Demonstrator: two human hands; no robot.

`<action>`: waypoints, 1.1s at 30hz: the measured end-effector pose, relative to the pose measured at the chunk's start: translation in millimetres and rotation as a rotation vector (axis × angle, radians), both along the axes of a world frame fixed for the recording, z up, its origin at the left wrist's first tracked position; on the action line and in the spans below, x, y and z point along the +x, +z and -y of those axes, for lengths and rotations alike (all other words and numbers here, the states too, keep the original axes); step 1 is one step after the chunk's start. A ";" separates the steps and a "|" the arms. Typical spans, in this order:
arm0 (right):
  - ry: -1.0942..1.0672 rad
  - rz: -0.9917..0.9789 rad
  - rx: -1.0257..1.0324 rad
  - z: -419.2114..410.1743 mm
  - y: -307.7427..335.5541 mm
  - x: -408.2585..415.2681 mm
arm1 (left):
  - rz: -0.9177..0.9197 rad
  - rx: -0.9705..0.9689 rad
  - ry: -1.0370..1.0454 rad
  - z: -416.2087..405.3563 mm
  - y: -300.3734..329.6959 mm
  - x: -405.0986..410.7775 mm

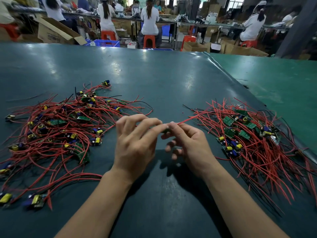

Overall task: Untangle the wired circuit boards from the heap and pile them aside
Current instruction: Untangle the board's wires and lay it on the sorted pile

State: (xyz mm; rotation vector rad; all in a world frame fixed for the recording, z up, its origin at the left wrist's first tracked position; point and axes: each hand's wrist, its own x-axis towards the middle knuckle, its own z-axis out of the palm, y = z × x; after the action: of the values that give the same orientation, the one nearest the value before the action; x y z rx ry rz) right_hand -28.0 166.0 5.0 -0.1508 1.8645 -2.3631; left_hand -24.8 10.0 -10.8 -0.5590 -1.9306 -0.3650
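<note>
Head view, setting: A dark green surface [154,74] fills the view from the person's head, with a busy workshop blurred beyond its far edge.
Head view, heap: A tangled heap [56,131] of small circuit boards with red and black wires spreads across the left side of the surface.
Head view, sorted pile: A looser pile [248,138] of the same wired boards lies on the right, its wires fanning outward, well apart from the heap.
Head view, left hand: The left hand [135,145] is raised between heap and pile, its thumb and forefinger meeting the right hand's fingertips; its other fingers are spread and lifted.
Head view, right hand: The right hand [188,145] pinches a red wire [187,120] between thumb and forefinger, the remaining fingers loosely curled beneath.
Head view, grip: Both hands appear to be pinching the same wired piece at the point where they meet; a sliver of green board [165,130] shows just under the fingertips, mostly hidden.
Head view, thing in hand: The held wire runs up and to the right, its far end reaching the edge of the sorted pile.
Step, as judged: One board looks freed from the heap and is probably on its way to the pile.
Risk: The trailing wire end could snag strands of the sorted pile and tangle them again, if it is carried over carelessly.
Risk: A light fingertip pinch on thin wire may slip, dropping the board between the two groups.
</note>
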 end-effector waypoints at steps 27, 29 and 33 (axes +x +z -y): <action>-0.237 -0.113 -0.054 5.8 -3.9 -2.0 | 0.757 0.966 -0.452 -15.3 -1.5 2.0; -0.272 -0.124 -0.035 6.0 -4.2 -3.2 | 0.794 1.018 -0.496 -14.3 -2.7 0.1; -0.408 -0.120 -0.073 -3.5 0.3 -11.9 | 0.801 1.152 -0.531 -11.1 -3.7 -3.1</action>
State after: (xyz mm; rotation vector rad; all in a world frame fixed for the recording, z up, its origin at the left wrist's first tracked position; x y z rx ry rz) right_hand -39.9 169.5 5.3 0.0934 2.0262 -2.7432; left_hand -28.0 21.1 -14.5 -0.1031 -1.8244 -2.1101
